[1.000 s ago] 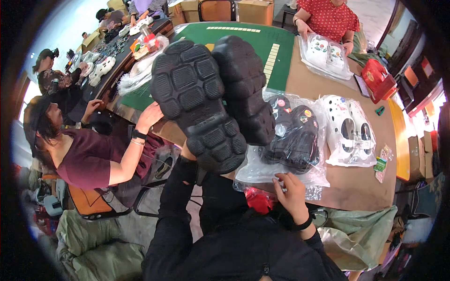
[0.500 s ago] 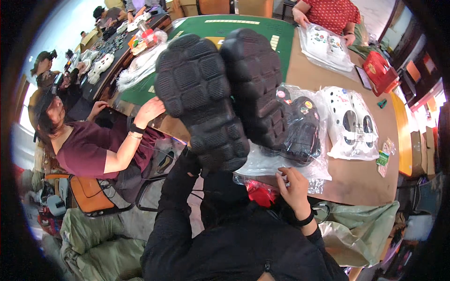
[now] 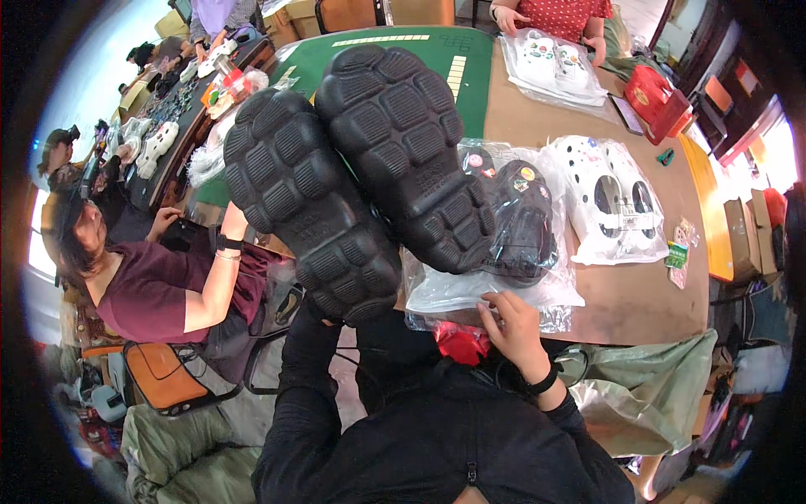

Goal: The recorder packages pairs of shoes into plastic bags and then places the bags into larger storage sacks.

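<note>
A pair of black clogs (image 3: 361, 168) is raised in front of me, chunky block-patterned soles turned toward me. My left hand (image 3: 330, 321), almost wholly hidden behind the heels, holds them up. My right hand (image 3: 514, 332) is open, fingers apart and bent, at the near edge of a clear plastic bag (image 3: 470, 294). On that bag lies another pair of black clogs (image 3: 525, 223) with small coloured charms. To its right, white clogs (image 3: 617, 202) sit inside a clear bag.
A green mat (image 3: 395, 63) covers the table's far part. A person in maroon (image 3: 159, 286) sits at left; one in red (image 3: 550, 17) handles bagged white clogs (image 3: 554, 67) across the table. A red bag (image 3: 655, 101), phone (image 3: 625, 115) and green packet (image 3: 677, 254) lie at right.
The held clogs have shifted left and turned, showing both soles more fully. My right hand stays by the bag's edge. My view has moved slightly, so the table things sit further left.
</note>
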Demonstrator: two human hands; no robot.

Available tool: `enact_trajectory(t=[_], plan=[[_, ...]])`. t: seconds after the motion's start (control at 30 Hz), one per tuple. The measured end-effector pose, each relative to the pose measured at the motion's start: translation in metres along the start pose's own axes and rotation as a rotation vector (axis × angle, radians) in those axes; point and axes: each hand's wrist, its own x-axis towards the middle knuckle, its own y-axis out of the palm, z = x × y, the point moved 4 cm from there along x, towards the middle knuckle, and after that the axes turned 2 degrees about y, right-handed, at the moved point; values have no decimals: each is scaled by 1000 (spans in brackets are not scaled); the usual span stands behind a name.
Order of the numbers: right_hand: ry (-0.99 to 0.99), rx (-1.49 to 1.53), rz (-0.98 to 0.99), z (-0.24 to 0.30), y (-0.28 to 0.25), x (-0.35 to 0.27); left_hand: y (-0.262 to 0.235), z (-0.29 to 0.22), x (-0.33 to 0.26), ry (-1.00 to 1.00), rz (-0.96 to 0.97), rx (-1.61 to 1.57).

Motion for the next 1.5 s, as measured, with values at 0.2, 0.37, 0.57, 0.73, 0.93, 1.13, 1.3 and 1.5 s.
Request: enact_trajectory(t=[0.2,0.37,0.57,0.73,0.93,1.13,1.3,1.5], plan=[[0,-18,12,0,0,0,-9,20,-39,-7,4,-25],[1,2,14,0,2,0,-19,16,-46,18,-25,-44],[42,-18,46,-1,0,-1,-10,17,-6,94,-94,-73],[63,-15,67,2,0,0,-17,20,-16,132,-121,-100],[56,-31,70,3,1,3,-29,21,-20,136,-120,-131],[56,-31,72,-1,3,2,-38,22,-22,134,-110,-159],[85,-62,58,-1,2,-2,-29,30,-27,147,-55,-165],[38,-20,50,2,5,-2,-39,21,-10,103,8,-203]])
